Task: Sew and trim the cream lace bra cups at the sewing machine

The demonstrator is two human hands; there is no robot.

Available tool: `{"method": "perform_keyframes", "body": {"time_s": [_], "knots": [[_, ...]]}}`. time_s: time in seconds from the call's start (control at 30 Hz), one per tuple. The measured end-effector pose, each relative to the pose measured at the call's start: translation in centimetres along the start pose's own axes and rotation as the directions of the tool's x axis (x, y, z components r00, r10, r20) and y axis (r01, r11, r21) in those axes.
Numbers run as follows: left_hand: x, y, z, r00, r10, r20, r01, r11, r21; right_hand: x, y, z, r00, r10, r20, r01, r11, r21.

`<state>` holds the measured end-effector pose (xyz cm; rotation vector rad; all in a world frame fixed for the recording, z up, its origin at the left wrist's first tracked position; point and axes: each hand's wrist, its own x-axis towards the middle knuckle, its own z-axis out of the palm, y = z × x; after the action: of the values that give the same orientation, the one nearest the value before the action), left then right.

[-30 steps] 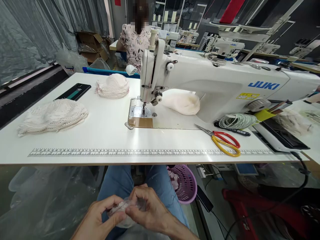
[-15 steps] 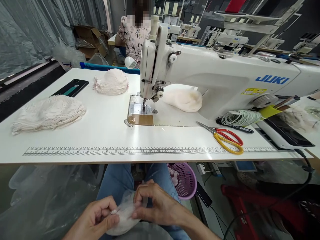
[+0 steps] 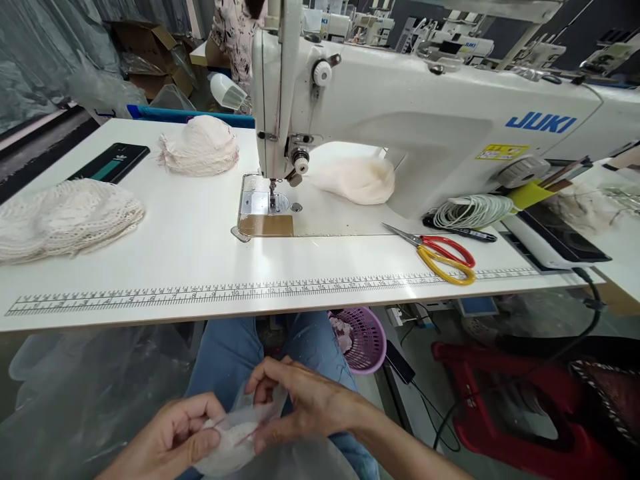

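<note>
Over my lap, below the table edge, both hands hold a piece of thin, sheer white fabric [image 3: 233, 443]. My left hand [image 3: 183, 427] pinches its left side between thumb and fingers. On the other side, my right hand [image 3: 300, 403] has its fingers curled into the fabric with the thumb pressed against it. What the piece is exactly I cannot make out. Above the hands stands a white sewing machine [image 3: 425, 127], its needle and presser foot [image 3: 273, 195] over the metal plate. A pale cream fabric bundle [image 3: 367, 181] lies under the machine's arm.
Lacy white fabric stacks [image 3: 70, 217] [image 3: 200, 147] and a black phone [image 3: 111, 163] lie on the table's left. Scissors [image 3: 440, 257] and a cord coil [image 3: 473, 212] are right. Below are a purple basket [image 3: 367, 340] and a red stool [image 3: 465, 400]. A person [image 3: 233, 40] is behind.
My view has tilted down and turned slightly, so the table sits higher and further left. Both hands still grip the white fabric, and my right hand's fingers have shifted on it.
</note>
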<state>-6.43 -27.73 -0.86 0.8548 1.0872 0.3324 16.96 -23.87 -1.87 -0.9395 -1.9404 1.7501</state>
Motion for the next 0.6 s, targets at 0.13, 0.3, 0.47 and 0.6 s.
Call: {"method": "perform_keyframes", "body": {"time_s": [0.13, 0.3, 0.47, 0.6], "knots": [[-0.3, 0.1, -0.5, 0.998, -0.027, 0.063, 0.025, 0.999, 0.039, 0.4, 0.6, 0.8, 0.999, -0.045, 0.009, 0.045, 0.999, 0.001], [0.3, 0.3, 0.1, 1.0, 0.0, 0.02, -0.003, 0.991, 0.132, 1.0, 0.4, 1.0, 0.994, -0.108, 0.015, 0.109, 0.994, -0.028], [1.1, 0.7, 0.9, 0.998, -0.003, -0.062, 0.017, 0.975, 0.223, 0.7, 0.3, -0.4, 0.987, -0.115, 0.112, 0.129, 0.984, -0.123], [0.9, 0.3, 0.0, 0.998, -0.064, 0.012, 0.06, 0.979, 0.194, 0.2, 1.5, -1.5, 0.962, -0.134, 0.24, 0.167, 0.978, -0.122]]}}
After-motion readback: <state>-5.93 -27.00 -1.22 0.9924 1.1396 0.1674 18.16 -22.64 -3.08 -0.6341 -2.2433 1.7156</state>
